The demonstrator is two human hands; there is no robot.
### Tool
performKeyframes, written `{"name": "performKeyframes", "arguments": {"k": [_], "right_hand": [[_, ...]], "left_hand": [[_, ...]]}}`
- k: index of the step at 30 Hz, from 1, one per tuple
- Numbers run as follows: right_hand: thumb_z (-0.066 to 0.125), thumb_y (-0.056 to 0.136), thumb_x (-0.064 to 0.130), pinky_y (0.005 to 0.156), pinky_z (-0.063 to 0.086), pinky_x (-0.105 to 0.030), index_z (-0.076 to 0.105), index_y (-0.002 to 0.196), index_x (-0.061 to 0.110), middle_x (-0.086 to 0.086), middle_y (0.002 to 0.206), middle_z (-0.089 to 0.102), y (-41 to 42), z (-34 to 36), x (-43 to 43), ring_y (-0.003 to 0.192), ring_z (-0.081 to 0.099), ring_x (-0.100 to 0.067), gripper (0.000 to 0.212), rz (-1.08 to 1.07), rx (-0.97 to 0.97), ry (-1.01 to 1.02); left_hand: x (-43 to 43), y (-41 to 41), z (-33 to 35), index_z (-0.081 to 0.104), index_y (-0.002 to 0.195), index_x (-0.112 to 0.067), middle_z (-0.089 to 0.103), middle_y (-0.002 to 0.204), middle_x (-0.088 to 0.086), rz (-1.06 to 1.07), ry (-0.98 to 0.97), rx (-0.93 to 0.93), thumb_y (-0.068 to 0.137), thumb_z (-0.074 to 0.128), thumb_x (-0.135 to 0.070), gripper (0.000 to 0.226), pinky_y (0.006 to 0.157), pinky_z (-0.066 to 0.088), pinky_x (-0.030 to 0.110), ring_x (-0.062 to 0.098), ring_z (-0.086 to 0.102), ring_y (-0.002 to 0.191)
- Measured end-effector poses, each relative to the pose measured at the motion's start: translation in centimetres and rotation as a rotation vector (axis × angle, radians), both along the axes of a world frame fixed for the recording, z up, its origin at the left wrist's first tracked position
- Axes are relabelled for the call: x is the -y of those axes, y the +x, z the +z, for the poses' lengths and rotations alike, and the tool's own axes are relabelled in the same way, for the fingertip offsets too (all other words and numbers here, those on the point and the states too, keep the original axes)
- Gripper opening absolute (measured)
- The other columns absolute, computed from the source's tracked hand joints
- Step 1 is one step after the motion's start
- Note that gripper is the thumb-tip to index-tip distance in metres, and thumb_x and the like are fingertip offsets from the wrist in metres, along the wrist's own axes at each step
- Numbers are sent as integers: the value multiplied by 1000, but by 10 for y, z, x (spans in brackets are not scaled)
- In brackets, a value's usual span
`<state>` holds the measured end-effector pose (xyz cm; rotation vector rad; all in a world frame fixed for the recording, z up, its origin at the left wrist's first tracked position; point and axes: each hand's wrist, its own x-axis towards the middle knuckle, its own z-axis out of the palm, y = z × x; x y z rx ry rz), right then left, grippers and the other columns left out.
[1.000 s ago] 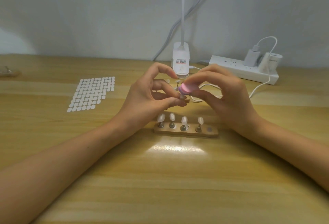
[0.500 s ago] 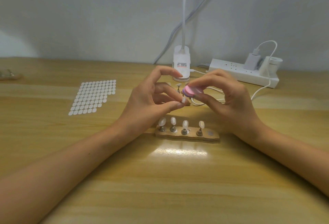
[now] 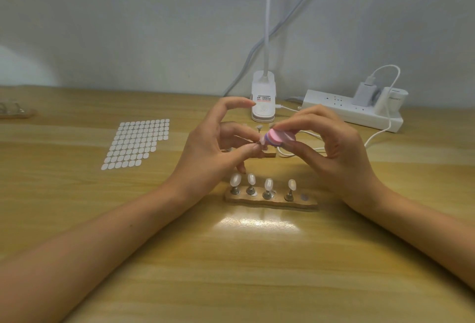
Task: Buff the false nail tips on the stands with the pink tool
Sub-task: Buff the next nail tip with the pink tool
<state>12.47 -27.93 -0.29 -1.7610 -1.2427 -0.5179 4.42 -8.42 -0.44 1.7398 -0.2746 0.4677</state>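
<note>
Two hands hold a tiny nail tip and a pink tool over the light wooden surface (image 3: 231, 271).
Head view: the left hand (image 3: 210, 150) pinches one small clear false nail tip (image 3: 263, 140) between thumb and finger; the right hand (image 3: 331, 148) grips the round pink buffing tool (image 3: 281, 137), whose end touches that tip; in front of the hands, four pale nail tips (image 3: 268, 184) stand up on metal pegs in a long wooden stand (image 3: 270, 201); a sheet of white oval stickers (image 3: 136, 142) lies off to the left.
</note>
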Motion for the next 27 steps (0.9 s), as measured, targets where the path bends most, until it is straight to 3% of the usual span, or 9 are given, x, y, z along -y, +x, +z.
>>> {"name": "performKeyframes", "arguments": {"k": [5, 10, 16, 22, 27], "right_hand": [[67, 90, 14, 83, 52, -30, 70, 109, 12, -7, 100, 66, 1, 0, 1, 93, 63, -16, 19, -2, 7, -2], [68, 91, 15, 83, 53, -38, 71, 108, 11, -9, 99, 67, -2, 0, -1, 93, 64, -21, 18, 9, 47, -16], [68, 90, 17, 83, 53, -35, 71, 109, 13, -9, 97, 66, -4, 0, -2, 93, 64, -20, 20, 21, 84, -64], [71, 88, 8, 81, 53, -42, 74, 106, 6, -12, 96, 66, -1, 0, 0, 92, 64, -23, 18, -13, 78, -75], [73, 86, 11, 78, 53, -34, 74, 104, 8, -10, 95, 66, -7, 2, -7, 90, 64, -21, 18, 27, 127, -87]], "left_hand": [[-2, 2, -2, 53, 126, -19, 76, 83, 0, 34, 3, -17, 82, 81, -3, 55, 57, 57, 26, 15, 76, 81], [-2, 1, -2, 56, 124, -17, 76, 81, 4, 46, 6, -11, 79, 83, -6, 54, 56, 59, 27, 13, 75, 79], [-1, 0, -1, 55, 124, -17, 76, 86, 1, 37, 21, -9, 75, 85, -15, 57, 55, 56, 25, 14, 75, 78], [-1, 1, -1, 57, 114, -15, 76, 80, 4, 68, 15, -12, 79, 83, -10, 43, 54, 54, 25, 11, 72, 70], [1, -1, 0, 54, 109, -22, 76, 78, 1, 53, 50, 4, 75, 85, -24, 46, 56, 54, 25, 13, 72, 70]]}}
